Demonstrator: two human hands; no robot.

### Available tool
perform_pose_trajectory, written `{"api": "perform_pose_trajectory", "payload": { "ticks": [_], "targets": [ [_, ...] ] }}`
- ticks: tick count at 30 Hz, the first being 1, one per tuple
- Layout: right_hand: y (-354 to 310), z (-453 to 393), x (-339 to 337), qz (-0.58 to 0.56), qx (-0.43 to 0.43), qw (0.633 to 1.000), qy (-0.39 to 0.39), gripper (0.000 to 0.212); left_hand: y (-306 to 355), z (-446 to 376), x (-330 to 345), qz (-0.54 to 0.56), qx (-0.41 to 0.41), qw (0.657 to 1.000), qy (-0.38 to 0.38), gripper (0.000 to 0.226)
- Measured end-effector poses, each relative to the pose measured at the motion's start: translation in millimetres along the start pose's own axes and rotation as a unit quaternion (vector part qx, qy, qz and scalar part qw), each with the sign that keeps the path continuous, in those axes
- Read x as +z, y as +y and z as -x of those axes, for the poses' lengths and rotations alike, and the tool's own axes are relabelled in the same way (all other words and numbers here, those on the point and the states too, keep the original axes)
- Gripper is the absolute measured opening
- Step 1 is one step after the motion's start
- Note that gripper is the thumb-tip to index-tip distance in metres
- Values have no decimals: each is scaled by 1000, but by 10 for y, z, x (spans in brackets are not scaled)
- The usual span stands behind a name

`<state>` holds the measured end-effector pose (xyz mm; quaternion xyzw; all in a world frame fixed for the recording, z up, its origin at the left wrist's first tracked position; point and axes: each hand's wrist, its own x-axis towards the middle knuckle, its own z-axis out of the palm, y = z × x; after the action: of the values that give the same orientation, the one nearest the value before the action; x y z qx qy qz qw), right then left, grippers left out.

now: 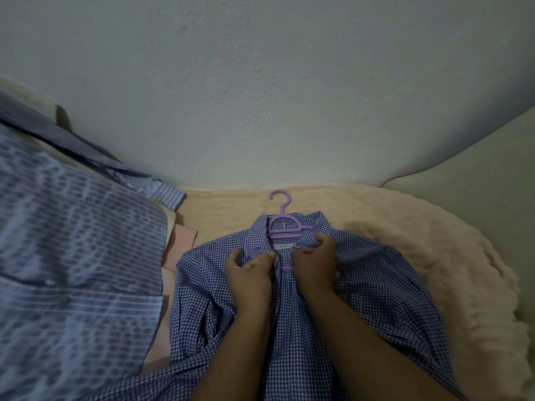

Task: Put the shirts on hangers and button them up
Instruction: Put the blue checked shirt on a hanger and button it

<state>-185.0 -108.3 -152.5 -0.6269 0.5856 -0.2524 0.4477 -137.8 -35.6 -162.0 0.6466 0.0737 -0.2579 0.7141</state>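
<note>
A blue-and-white checked shirt (385, 287) lies front-up on a cream fuzzy blanket (451, 256). A purple plastic hanger (282, 225) sits inside its collar, hook pointing toward the wall, with a bit of its lower bar showing between my hands. My left hand (249, 270) pinches the left edge of the shirt front just below the collar. My right hand (314, 261) grips the right edge at the same height, fingers curled into the cloth. The two hands nearly touch at the top of the placket. Any buttons are hidden under my fingers.
A pile of other shirts lies at the left: a blue patterned shirt (72, 256) on top, a striped one (162, 192) behind, a pink one (182, 238) beneath. A white wall (260, 96) stands close behind the blanket. A cream cushion (477, 163) is at the right.
</note>
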Motion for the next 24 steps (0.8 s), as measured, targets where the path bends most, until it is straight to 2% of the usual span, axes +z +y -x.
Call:
{"api": "perform_pose_trajectory", "payload": {
  "ticks": [3,8,15,24],
  "targets": [
    [-36,77,-88,-13,-1,1000,2,42,30,87,57,26,28,999,-23,79],
    [-63,108,-166,-54,-6,997,-45,39,-28,153,115,6,32,997,-67,78],
    [45,39,-136,-98,17,992,-80,42,-100,132,103,8,15,997,-77,70],
    [56,-9,-145,-82,20,991,-103,39,-167,71,79,106,-33,988,-106,76]
  ]
}}
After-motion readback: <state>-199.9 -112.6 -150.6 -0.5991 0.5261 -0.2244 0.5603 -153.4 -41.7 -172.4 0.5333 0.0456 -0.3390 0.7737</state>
